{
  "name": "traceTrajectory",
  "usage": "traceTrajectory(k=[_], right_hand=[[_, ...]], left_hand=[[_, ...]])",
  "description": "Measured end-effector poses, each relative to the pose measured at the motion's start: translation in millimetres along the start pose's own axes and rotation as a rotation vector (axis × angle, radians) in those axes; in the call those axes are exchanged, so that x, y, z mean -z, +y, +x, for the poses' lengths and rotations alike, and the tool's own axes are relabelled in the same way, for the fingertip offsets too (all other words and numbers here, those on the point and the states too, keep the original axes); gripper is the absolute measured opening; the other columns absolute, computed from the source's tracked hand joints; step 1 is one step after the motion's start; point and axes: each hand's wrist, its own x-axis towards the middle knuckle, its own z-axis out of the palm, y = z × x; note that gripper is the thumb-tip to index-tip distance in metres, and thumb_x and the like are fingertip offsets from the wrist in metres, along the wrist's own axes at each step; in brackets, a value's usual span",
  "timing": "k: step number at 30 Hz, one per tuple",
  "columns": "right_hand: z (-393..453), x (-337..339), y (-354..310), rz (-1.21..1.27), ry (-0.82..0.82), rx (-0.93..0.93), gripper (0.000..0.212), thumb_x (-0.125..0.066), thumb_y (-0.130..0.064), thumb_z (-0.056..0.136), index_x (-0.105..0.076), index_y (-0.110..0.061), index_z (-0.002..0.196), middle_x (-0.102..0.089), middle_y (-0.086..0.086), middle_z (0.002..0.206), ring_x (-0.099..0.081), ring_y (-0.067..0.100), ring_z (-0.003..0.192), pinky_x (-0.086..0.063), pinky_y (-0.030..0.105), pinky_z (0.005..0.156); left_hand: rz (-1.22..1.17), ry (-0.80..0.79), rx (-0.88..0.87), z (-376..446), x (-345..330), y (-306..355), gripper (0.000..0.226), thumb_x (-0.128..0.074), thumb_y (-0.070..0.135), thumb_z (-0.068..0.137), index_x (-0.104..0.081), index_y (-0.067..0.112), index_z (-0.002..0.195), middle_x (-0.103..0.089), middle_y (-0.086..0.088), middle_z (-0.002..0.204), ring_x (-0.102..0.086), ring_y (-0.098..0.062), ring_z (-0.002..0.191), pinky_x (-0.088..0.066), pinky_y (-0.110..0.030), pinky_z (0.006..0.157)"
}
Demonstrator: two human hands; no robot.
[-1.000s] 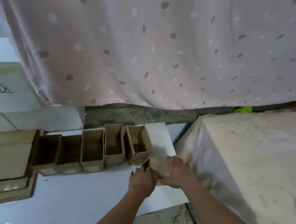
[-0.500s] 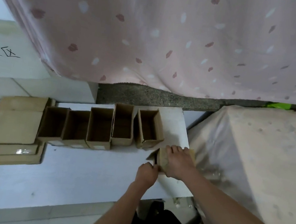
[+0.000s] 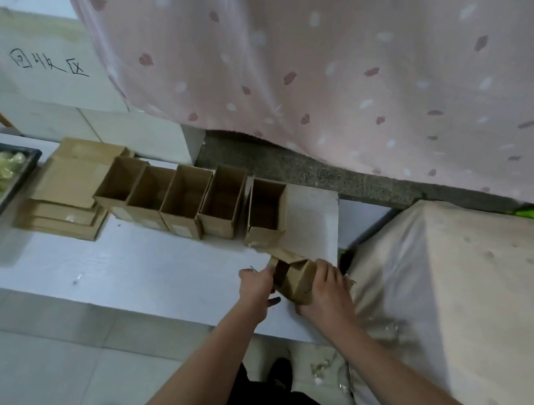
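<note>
While the right hand (image 3: 328, 291) grips the box (image 3: 297, 281) at lower centre, the left hand (image 3: 255, 287) pinches its left edge; best to press creases square.

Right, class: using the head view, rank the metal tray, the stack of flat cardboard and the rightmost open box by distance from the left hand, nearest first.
1. Rightmost open box, just beyond the left hand.
2. Stack of flat cardboard, left of the row.
3. Metal tray, far left.
</note>
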Motion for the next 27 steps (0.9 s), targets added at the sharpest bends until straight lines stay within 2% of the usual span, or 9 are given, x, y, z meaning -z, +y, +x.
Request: traceTrajectory(k=[4, 8, 12, 15, 17, 19, 21, 24, 27], right_hand=[[-16, -7, 14, 0.274, 0.060, 0.061, 0.099, -0.086, -0.038, 0.062, -0.032, -0.005, 0.138, -0.043, 0.012, 0.135, -0.044, 0.031, 0.124, -0.037, 0.039, 0.103], [-26, -21, 22, 0.501, 0.051, 0.020, 0.104, -0.091, -0.038, 0.060, -0.021, -0.020, 0.135, -0.040, 0.010, 0.132, -0.050, 0.030, 0.115, -0.045, 0.034, 0.086], [-29, -35, 29, 0.548, -0.053, -0.014, 0.114, -0.088, -0.047, 0.064, -0.009, -0.029, 0.145, -0.029, 0.007, 0.146, -0.050, 0.028, 0.123, -0.050, 0.039, 0.095], [-23, -36, 33, 0.685, -0.237, -0.147, 0.127, -0.080, -0.064, 0.057, -0.006, -0.025, 0.153, -0.032, 0.007, 0.151, -0.047, 0.025, 0.128, -0.046, 0.040, 0.104], [-17, -34, 36, 0.737, -0.278, -0.188, 0.130, -0.072, -0.072, 0.051, -0.011, -0.022, 0.154, -0.041, 0.002, 0.145, -0.048, 0.024, 0.129, -0.042, 0.034, 0.102], [-15, -34, 40, 0.768, -0.304, -0.207, 0.119, -0.071, -0.071, 0.053, -0.019, -0.026, 0.150, -0.050, -0.011, 0.127, -0.053, 0.021, 0.122, -0.043, 0.030, 0.096], [-12, -34, 43, 0.800, -0.357, -0.221, 0.102, -0.074, -0.064, 0.059, -0.027, -0.031, 0.143, -0.055, -0.017, 0.113, -0.058, 0.020, 0.114, -0.049, 0.035, 0.096], [-6, -32, 44, 0.817, -0.418, -0.252, 0.097, -0.078, -0.056, 0.066, -0.028, -0.031, 0.145, -0.058, -0.004, 0.124, -0.056, 0.019, 0.114, -0.049, 0.038, 0.100], [-1, -21, 44, 0.856, -0.452, -0.286, 0.112, -0.077, -0.066, 0.055, -0.025, -0.033, 0.149, -0.058, -0.006, 0.126, -0.057, 0.015, 0.113, -0.049, 0.037, 0.100]], left_hand=[[-0.008, -0.001, -0.014, -15, -10, -7, 0.037, -0.052, 0.021, 0.097, -0.048, 0.004, 0.130, -0.062, -0.019, 0.116, -0.065, -0.034, 0.101, -0.061, -0.049, 0.080], [0.143, 0.046, -0.113, -22, -18, -14, 0.038, -0.037, 0.011, 0.099, -0.042, 0.012, 0.136, -0.056, -0.017, 0.129, -0.060, -0.036, 0.112, -0.058, -0.053, 0.087], [0.346, 0.095, -0.217, -20, -20, -15, 0.043, -0.033, 0.013, 0.101, -0.033, 0.020, 0.144, -0.051, -0.012, 0.134, -0.055, -0.032, 0.113, -0.058, -0.046, 0.083], [0.519, 0.117, -0.264, -14, -21, -12, 0.044, -0.032, 0.012, 0.101, -0.034, 0.020, 0.144, -0.052, -0.011, 0.136, -0.055, -0.032, 0.117, -0.054, -0.049, 0.096], [0.615, 0.101, -0.287, -8, -22, -9, 0.043, -0.033, 0.009, 0.102, -0.037, 0.020, 0.143, -0.054, -0.010, 0.134, -0.055, -0.031, 0.118, -0.051, -0.051, 0.101], [0.664, 0.056, -0.299, -3, -23, -7, 0.042, -0.034, 0.009, 0.101, -0.041, 0.021, 0.140, -0.057, -0.010, 0.130, -0.056, -0.030, 0.114, -0.051, -0.052, 0.101], [0.713, 0.015, -0.301, 0, -24, -4, 0.043, -0.036, 0.012, 0.101, -0.039, 0.021, 0.142, -0.057, -0.011, 0.131, -0.056, -0.030, 0.114, -0.050, -0.051, 0.102], [0.746, -0.029, -0.294, 5, -25, -1, 0.050, -0.038, 0.016, 0.102, -0.031, 0.022, 0.151, -0.054, -0.012, 0.136, -0.053, -0.031, 0.118, -0.049, -0.049, 0.102], [0.723, -0.050, -0.288, 9, -26, 1, 0.054, -0.044, 0.024, 0.103, -0.027, 0.024, 0.155, -0.053, -0.012, 0.139, -0.054, -0.033, 0.121, -0.049, -0.050, 0.102]])
